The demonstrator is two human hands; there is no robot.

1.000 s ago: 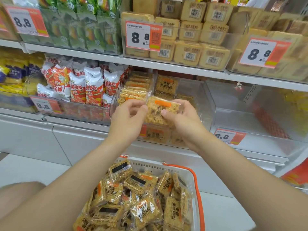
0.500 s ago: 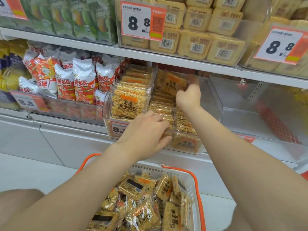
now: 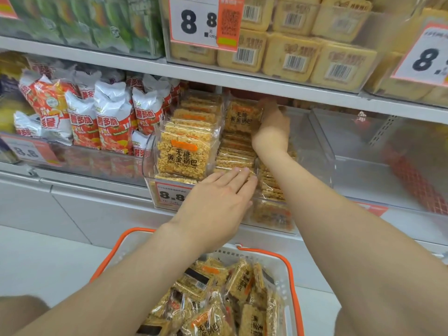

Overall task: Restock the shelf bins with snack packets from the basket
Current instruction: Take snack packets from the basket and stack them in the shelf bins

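Shelf bin, centre of frame: the clear bin (image 3: 323, 151) sits on the middle shelf and holds rows of rice-crisp snack packets.

1. Right hand (image 3: 271, 127): reaches deep into the bin, just above centre frame. Its fingers are curled round the right edge of the rear packet (image 3: 240, 117), which stands upright with its printed face forward (the fingertips are blurred).
2. Left hand (image 3: 218, 202): fingers straight and close together, palm down. The fingertips rest on the flat packets (image 3: 234, 158) stacked in the bin's middle row, at the front wall. It holds nothing.
3. Front packet (image 3: 184, 154): stands upright at the head of the left row, above the price label (image 3: 169, 194).
4. Basket (image 3: 292, 277): white with orange rim, lower centre of frame, under both forearms. Loose snack packets (image 3: 218, 299) of the same kind are heaped in it.

Adjacent stock: red-and-white bags (image 3: 109, 122) left of the bin; yellow tubs (image 3: 291, 57) on the shelf above, upper right.
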